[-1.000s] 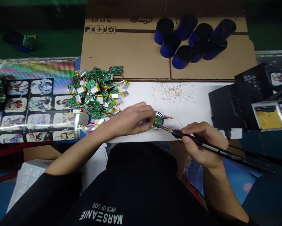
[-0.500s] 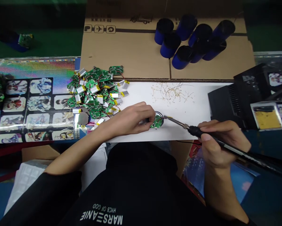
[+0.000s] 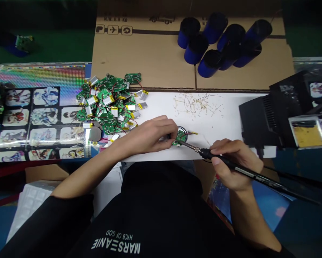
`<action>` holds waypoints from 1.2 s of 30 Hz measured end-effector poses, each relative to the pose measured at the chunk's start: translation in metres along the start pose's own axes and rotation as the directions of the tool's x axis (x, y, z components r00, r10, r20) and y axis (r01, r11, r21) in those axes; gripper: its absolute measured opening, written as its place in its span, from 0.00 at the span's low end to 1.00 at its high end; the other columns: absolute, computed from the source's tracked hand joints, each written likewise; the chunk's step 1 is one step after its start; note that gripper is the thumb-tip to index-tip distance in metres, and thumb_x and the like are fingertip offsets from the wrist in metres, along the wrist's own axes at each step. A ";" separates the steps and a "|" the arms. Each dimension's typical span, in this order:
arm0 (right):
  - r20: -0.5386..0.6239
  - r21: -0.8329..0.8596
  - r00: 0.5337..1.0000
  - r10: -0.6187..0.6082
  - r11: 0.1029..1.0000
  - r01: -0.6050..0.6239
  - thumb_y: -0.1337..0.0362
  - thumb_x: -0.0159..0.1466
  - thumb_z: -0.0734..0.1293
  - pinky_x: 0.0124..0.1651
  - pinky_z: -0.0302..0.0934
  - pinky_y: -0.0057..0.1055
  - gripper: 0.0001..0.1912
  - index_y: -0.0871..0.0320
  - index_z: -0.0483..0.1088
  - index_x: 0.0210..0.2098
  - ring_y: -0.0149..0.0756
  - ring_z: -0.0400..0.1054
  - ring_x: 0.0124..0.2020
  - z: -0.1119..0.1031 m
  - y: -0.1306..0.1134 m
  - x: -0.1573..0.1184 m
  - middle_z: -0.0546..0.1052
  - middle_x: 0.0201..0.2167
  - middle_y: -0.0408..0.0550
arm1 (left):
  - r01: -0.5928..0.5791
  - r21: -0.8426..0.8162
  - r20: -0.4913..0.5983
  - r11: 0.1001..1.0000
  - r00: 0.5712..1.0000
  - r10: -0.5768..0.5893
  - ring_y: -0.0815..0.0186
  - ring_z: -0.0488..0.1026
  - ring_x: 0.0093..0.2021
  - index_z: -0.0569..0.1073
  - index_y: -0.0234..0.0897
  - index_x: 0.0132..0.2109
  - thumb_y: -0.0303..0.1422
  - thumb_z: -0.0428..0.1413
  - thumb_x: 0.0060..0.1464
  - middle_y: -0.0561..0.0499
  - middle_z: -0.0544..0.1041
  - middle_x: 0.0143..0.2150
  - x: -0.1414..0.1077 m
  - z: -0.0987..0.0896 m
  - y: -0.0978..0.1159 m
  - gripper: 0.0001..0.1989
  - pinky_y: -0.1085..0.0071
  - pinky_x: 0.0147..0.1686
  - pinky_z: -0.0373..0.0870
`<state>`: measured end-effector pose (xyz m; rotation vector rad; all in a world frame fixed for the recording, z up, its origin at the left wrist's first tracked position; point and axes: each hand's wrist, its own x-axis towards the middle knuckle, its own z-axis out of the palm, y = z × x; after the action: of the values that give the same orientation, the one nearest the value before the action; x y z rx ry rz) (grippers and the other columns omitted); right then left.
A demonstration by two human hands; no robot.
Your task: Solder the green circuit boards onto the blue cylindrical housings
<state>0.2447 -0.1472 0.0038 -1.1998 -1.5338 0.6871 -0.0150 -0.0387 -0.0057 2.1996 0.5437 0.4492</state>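
My left hand (image 3: pixel 152 135) pinches a small green circuit board (image 3: pixel 181 137) at its near edge, just in front of a round metal disc (image 3: pixel 184 131), possibly a speaker, that partly shows behind the board. My right hand (image 3: pixel 234 163) grips a black soldering iron (image 3: pixel 253 175) like a pen. Its metal tip touches or nearly touches the board. Both hands rest over a white sheet (image 3: pixel 217 138). A heap of green boards wired to silver pouch batteries (image 3: pixel 107 105) lies beyond my left wrist.
Past the sheet are scattered solder scraps and wire bits (image 3: pixel 195 102). A black soldering station (image 3: pixel 263 120) and a yellow sponge tray (image 3: pixel 308 136) stand at right. Several blue cylinders (image 3: pixel 214 44) stand on cardboard (image 3: pixel 147 61). A printed mat (image 3: pixel 42 118) lies at left.
My right hand has come back leftward, bringing the iron tip from just beyond the board onto it. My left hand still holds the board in about the same place.
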 end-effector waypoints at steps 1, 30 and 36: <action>0.004 -0.001 1.000 -0.001 1.000 0.001 0.64 0.63 0.74 0.26 0.69 0.34 0.03 0.52 0.77 0.36 0.38 0.76 0.26 0.001 0.000 0.001 0.79 0.26 0.45 | 0.000 -0.001 0.001 1.000 1.000 0.000 0.60 0.75 0.49 0.75 0.38 0.43 0.25 0.55 0.68 0.47 0.81 0.46 0.000 0.000 0.000 0.06 0.65 0.51 0.70; 0.072 -0.002 0.985 0.155 0.988 -0.155 0.67 0.62 0.74 0.27 0.63 0.29 0.05 0.53 0.75 0.35 0.34 0.73 0.27 -0.004 0.000 -0.002 0.79 0.29 0.44 | -0.019 0.009 -0.001 1.000 1.000 0.019 0.61 0.74 0.46 0.75 0.37 0.43 0.25 0.55 0.68 0.48 0.80 0.44 0.001 0.000 0.001 0.05 0.66 0.49 0.70; 0.092 0.032 0.976 0.199 0.979 -0.203 0.66 0.60 0.74 0.26 0.63 0.29 0.05 0.53 0.74 0.33 0.34 0.73 0.27 -0.004 -0.005 0.005 0.79 0.28 0.44 | -0.026 0.017 -0.001 1.000 1.000 0.026 0.61 0.74 0.46 0.75 0.37 0.43 0.26 0.55 0.69 0.48 0.80 0.43 0.001 0.000 0.000 0.05 0.65 0.49 0.70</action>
<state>0.2466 -0.1449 0.0110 -1.3202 -1.4758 0.9120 -0.0139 -0.0381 -0.0050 2.2248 0.5218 0.4618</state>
